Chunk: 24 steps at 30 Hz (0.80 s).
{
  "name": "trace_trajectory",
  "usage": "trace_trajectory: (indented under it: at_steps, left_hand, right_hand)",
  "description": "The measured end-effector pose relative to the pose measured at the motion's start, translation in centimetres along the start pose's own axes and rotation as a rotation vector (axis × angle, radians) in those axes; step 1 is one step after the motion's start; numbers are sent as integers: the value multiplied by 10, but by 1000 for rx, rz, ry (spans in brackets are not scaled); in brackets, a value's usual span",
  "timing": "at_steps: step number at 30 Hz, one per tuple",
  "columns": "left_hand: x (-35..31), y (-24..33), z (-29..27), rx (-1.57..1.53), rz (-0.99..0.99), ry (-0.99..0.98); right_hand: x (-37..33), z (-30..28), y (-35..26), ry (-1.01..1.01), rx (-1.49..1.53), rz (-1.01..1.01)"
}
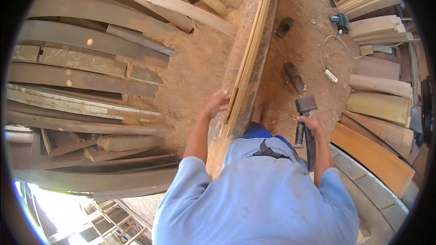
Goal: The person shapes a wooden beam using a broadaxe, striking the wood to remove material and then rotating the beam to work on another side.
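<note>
— Fingers of the right hand are wrapped tight around the dark handle of a hammer; its blocky grey head sits just above the fist, and the handle runs down past the wrist beside the blue shirt.

— And the left hand?

— Fingers curl over the edge of a stack of thin pale boards standing on edge; they press on the wood rather than pinch it; how far they are spread I cannot tell.

— Where do the boards lie?

— On a long heavy beam that runs straight away from the person, between the two arms; sawdust covers the ground to its left.

— What lies around?

— Two dark sandals on the dirt to the right of the beam, one near the hammer; further off a white power strip with its cord, and a green power tool; curved planks are piled to the left, and lighter planks stacked to the right.
</note>
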<state>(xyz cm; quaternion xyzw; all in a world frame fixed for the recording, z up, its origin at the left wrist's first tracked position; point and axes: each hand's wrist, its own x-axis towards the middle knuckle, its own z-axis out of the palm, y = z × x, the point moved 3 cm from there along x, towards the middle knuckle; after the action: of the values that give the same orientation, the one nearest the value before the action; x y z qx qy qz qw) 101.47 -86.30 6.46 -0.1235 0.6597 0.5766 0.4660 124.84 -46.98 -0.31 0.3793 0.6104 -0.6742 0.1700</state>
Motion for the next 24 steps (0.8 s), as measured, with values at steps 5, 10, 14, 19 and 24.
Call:
trace_trajectory:
  at_steps: [5, 10, 14, 19, 24]
  left_hand:
    - [-51, -37, 2, 558, 136, 232]
    - [-114, 37, 100, 1034, 883, 294]
    - [-127, 33, 185, 1088, 1412, -92]
    - [-137, 95, 183, 743, 1604, -330]
    - [-117, 165, 88, 24, 1170, 69]
  right_hand:
    - [-40, 21, -12, -63, 5, -73]
    - [-86, 41, -69, -155, 132, -112]
    - [-79, 79, -117, -297, 245, -139]
    - [-87, 121, -180, -367, 304, -380]
    - [-136, 145, -262, -164, 24, -538]
